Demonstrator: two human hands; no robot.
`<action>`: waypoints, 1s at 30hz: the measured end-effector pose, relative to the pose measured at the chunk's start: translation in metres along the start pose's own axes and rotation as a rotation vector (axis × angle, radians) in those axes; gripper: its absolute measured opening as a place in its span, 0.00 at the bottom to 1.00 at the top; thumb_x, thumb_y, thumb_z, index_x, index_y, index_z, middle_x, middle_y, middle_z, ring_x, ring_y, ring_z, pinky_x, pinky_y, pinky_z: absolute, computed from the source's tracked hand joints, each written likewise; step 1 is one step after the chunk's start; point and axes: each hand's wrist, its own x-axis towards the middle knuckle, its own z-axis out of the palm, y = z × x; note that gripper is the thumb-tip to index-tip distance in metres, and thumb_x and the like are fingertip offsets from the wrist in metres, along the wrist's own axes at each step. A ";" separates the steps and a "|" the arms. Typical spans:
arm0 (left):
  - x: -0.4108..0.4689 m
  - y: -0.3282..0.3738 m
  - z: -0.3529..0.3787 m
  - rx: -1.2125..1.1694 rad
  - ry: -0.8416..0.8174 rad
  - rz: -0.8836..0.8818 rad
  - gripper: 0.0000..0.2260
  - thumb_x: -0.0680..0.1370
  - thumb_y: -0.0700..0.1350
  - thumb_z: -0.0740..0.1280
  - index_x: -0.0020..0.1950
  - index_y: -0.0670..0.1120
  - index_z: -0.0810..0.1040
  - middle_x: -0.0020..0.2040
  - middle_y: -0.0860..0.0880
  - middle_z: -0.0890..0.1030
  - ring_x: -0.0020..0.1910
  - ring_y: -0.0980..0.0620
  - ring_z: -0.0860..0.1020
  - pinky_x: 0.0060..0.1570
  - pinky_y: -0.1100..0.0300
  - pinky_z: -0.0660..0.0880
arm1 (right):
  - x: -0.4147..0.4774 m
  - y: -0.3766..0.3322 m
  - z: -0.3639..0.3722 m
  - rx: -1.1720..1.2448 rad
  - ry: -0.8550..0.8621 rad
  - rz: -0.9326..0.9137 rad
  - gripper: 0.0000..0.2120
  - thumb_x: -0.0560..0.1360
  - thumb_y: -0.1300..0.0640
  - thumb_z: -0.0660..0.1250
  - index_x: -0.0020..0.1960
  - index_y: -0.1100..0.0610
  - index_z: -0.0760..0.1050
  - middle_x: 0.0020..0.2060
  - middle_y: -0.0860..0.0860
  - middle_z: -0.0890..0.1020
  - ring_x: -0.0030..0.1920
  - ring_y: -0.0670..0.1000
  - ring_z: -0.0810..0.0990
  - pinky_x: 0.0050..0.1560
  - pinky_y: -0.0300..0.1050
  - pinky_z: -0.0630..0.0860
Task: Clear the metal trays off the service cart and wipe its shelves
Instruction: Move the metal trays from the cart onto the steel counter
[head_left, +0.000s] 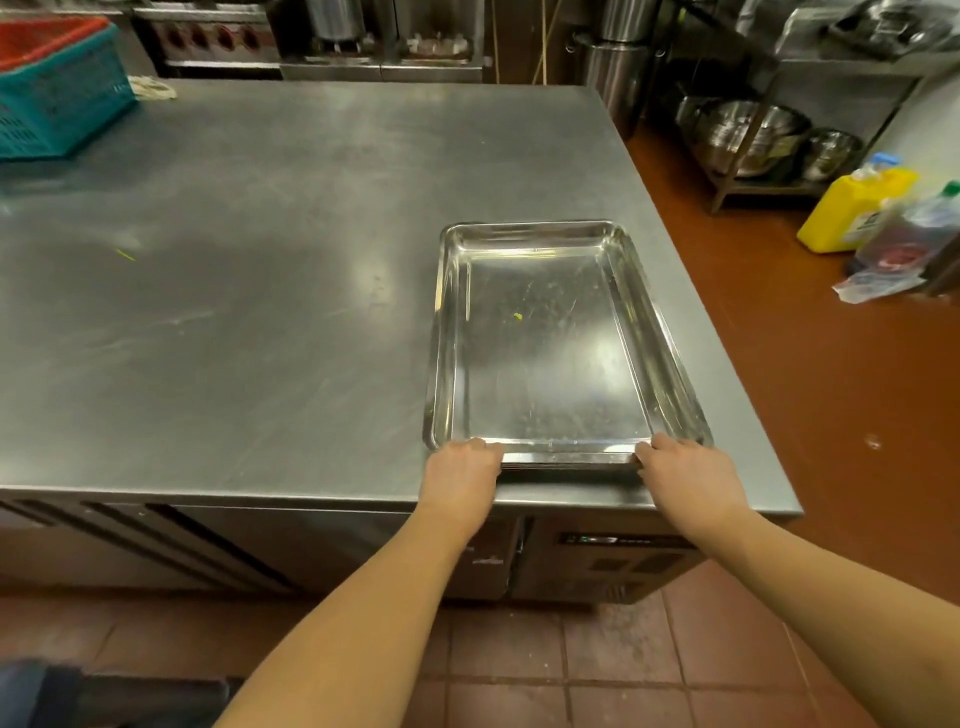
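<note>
A stack of shiny rectangular metal trays lies on the right part of a steel worktable, its long side running away from me. A small yellow speck sits inside the top tray. My left hand grips the near-left corner of the stack, thumb over the rim. My right hand grips the near-right corner the same way. The near edge of the stack sits close to the table's front edge. The service cart is out of view.
A teal basket holding a red one stands at the table's far left corner. A yellow jug and bagged bottles sit on the red floor at right, beside a rack of steel bowls. Stoves line the back wall.
</note>
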 end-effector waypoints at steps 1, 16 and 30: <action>-0.001 -0.002 0.000 -0.009 0.009 -0.002 0.05 0.78 0.39 0.63 0.50 0.44 0.79 0.46 0.46 0.80 0.46 0.45 0.78 0.41 0.54 0.73 | -0.001 -0.003 0.000 0.006 -0.002 -0.005 0.10 0.80 0.56 0.61 0.60 0.52 0.73 0.53 0.48 0.78 0.51 0.51 0.80 0.37 0.43 0.66; -0.027 0.007 0.000 -0.121 0.150 -0.048 0.07 0.80 0.44 0.62 0.52 0.46 0.79 0.47 0.50 0.81 0.46 0.51 0.76 0.43 0.62 0.70 | -0.014 -0.002 0.007 0.082 0.033 -0.009 0.08 0.78 0.57 0.63 0.56 0.52 0.76 0.50 0.48 0.77 0.47 0.52 0.80 0.35 0.43 0.69; -0.030 0.004 0.002 -0.112 0.198 -0.020 0.06 0.69 0.39 0.76 0.43 0.45 0.83 0.38 0.49 0.83 0.36 0.50 0.79 0.41 0.55 0.80 | -0.016 -0.002 0.011 0.180 0.071 -0.022 0.09 0.80 0.54 0.62 0.58 0.52 0.76 0.51 0.48 0.77 0.49 0.51 0.79 0.40 0.42 0.73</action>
